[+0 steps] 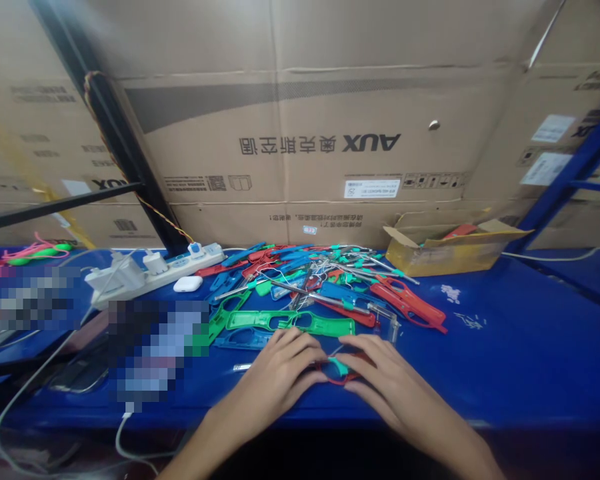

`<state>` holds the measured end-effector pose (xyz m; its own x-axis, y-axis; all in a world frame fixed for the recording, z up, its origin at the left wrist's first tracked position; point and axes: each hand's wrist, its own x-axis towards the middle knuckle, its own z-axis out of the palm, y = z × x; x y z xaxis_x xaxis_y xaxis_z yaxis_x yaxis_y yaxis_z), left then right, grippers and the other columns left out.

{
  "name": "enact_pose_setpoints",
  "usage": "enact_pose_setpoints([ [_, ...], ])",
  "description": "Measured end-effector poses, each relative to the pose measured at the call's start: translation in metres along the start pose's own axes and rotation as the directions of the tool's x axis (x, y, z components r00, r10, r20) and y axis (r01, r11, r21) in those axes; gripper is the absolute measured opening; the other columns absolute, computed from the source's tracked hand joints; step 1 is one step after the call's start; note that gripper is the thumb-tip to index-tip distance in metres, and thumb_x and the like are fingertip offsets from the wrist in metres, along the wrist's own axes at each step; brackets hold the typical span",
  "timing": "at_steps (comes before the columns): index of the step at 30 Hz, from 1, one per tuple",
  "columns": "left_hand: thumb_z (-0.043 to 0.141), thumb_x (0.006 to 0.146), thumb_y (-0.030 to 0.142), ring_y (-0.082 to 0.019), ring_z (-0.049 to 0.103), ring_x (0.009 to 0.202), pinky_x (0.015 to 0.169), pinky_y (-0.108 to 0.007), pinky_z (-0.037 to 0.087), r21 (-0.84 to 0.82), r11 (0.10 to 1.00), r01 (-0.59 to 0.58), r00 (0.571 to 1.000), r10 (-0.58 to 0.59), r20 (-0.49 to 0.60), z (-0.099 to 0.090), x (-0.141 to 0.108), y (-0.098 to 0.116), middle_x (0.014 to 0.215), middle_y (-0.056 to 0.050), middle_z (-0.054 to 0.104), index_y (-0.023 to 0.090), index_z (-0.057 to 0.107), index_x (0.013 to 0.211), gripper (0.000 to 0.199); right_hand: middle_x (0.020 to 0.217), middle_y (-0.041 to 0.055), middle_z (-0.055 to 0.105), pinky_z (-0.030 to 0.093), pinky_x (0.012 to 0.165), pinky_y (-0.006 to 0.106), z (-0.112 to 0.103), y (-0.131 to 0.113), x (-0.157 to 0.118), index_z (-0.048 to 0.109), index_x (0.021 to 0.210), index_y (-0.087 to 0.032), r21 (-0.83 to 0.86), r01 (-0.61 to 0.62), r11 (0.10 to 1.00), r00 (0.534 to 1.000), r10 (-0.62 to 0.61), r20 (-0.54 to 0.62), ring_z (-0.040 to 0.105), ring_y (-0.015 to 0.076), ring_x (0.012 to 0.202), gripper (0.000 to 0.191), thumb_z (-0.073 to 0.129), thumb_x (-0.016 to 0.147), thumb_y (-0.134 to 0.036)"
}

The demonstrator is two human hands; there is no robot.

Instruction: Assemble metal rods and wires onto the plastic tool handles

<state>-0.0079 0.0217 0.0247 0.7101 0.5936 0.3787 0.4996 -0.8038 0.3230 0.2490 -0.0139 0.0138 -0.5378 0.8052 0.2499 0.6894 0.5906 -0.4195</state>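
Note:
Near the front edge of the table, a red plastic lighter casing [337,381] with a teal trigger piece [338,366] lies between my hands. My left hand [293,367] grips its left end, thumb below and fingers above. From the other side my right hand [380,373] closes on the right end, covering much of it. Just beyond my fingers is a green half casing [250,321], with a blue half casing [245,339] beside it. Farther back spreads a pile of red, blue and green casings, metal lighter tubes [300,291] and thin white wires.
An open cardboard box [445,257] with red parts stands at the back right. Left of the pile are a power strip [150,275], a white earbud case [188,285] and a blurred-out phone [163,353] on a cable. Large cartons [305,100] wall off the back.

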Motion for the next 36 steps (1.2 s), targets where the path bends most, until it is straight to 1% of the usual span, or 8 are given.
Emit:
enact_pose_setpoints([
  [5, 0.063, 0.102, 0.031, -0.020, 0.061, 0.104, 0.099, -0.038, 0.044, -0.044, 0.999, 0.027, 1.000, -0.027, 0.005, -0.001, 0.000, 0.000, 0.112, -0.002, 0.068, 0.022, 0.066, 0.111, 0.013, 0.150, 0.0050, 0.051, 0.048, 0.113, 0.046, -0.001, -0.001, -0.001, 0.055, 0.140, -0.035, -0.004, -0.005, 1.000, 1.000, 0.006, 0.024, 0.050, 0.0241, 0.137, 0.034, 0.052, 0.106, -0.037],
  [11, 0.064, 0.102, 0.032, -0.020, 0.059, 0.104, 0.096, -0.039, 0.042, -0.025, 1.000, -0.014, 1.000, 0.013, -0.027, 0.002, 0.000, -0.003, 0.110, -0.001, 0.069, 0.024, 0.069, 0.114, 0.015, 0.150, 0.0042, 0.051, 0.048, 0.113, 0.046, 0.000, 0.000, -0.002, 0.057, 0.137, -0.035, 0.002, -0.019, 1.000, 1.000, 0.019, 0.019, 0.050, 0.0240, 0.137, 0.032, 0.054, 0.105, -0.036],
  [18, 0.061, 0.104, 0.031, -0.021, 0.059, 0.101, 0.094, -0.039, 0.041, 0.084, 0.995, -0.054, 0.996, 0.059, -0.060, 0.002, 0.000, 0.000, 0.106, -0.002, 0.070, 0.025, 0.072, 0.111, 0.015, 0.153, 0.0038, 0.051, 0.048, 0.114, 0.048, 0.002, 0.003, -0.004, 0.056, 0.141, -0.036, -0.016, -0.025, 1.000, 1.000, 0.025, 0.015, 0.050, 0.0252, 0.140, 0.037, 0.055, 0.104, -0.038],
  [23, 0.059, 0.105, 0.029, -0.022, 0.061, 0.099, 0.094, -0.041, 0.042, 0.163, 0.984, -0.070, 0.991, 0.087, -0.105, 0.004, 0.000, -0.003, 0.108, -0.001, 0.072, 0.025, 0.073, 0.108, 0.015, 0.157, 0.0041, 0.048, 0.046, 0.116, 0.050, 0.005, 0.007, -0.007, 0.049, 0.150, -0.037, -0.039, -0.049, 0.998, 0.999, 0.049, 0.002, 0.047, 0.0275, 0.144, 0.047, 0.055, 0.104, -0.042],
  [28, 0.054, 0.107, 0.033, -0.024, 0.063, 0.102, 0.096, -0.044, 0.043, 0.168, 0.984, -0.056, 0.991, 0.075, -0.110, 0.007, -0.002, -0.005, 0.111, -0.003, 0.073, 0.023, 0.068, 0.119, 0.021, 0.163, 0.0024, 0.041, 0.043, 0.119, 0.053, 0.013, 0.014, -0.011, 0.041, 0.155, -0.039, -0.040, -0.049, 0.998, 0.994, 0.045, -0.101, 0.037, 0.0292, 0.151, 0.053, 0.055, 0.104, -0.041],
  [32, 0.049, 0.108, 0.045, -0.024, 0.063, 0.104, 0.099, -0.045, 0.044, 0.204, 0.979, -0.019, 0.990, 0.047, -0.131, 0.007, -0.004, -0.005, 0.117, -0.007, 0.072, 0.020, 0.061, 0.130, 0.036, 0.159, 0.0027, 0.046, 0.045, 0.118, 0.051, 0.017, 0.015, -0.013, 0.045, 0.152, -0.037, -0.061, -0.043, 0.997, 0.970, 0.027, -0.242, 0.040, 0.0285, 0.150, 0.051, 0.057, 0.103, -0.038],
  [34, 0.045, 0.109, 0.046, -0.026, 0.063, 0.107, 0.100, -0.047, 0.043, 0.286, 0.958, -0.020, 0.987, 0.064, -0.147, 0.000, -0.002, -0.010, 0.120, -0.008, 0.072, 0.019, 0.061, 0.130, 0.038, 0.154, 0.0050, 0.052, 0.045, 0.118, 0.051, 0.010, 0.014, -0.010, 0.049, 0.148, -0.033, -0.103, 0.000, 0.995, 0.944, -0.034, -0.328, 0.045, 0.0276, 0.146, 0.045, 0.056, 0.103, -0.035],
  [36, 0.044, 0.110, 0.041, -0.028, 0.062, 0.109, 0.099, -0.048, 0.042, 0.406, 0.914, -0.021, 0.985, 0.090, -0.151, -0.015, 0.008, -0.020, 0.121, -0.009, 0.072, 0.018, 0.062, 0.128, 0.035, 0.147, 0.0074, 0.059, 0.045, 0.116, 0.051, -0.008, 0.014, -0.003, 0.055, 0.142, -0.029, -0.185, 0.071, 0.980, 0.917, -0.137, -0.375, 0.052, 0.0269, 0.140, 0.038, 0.055, 0.104, -0.032],
])
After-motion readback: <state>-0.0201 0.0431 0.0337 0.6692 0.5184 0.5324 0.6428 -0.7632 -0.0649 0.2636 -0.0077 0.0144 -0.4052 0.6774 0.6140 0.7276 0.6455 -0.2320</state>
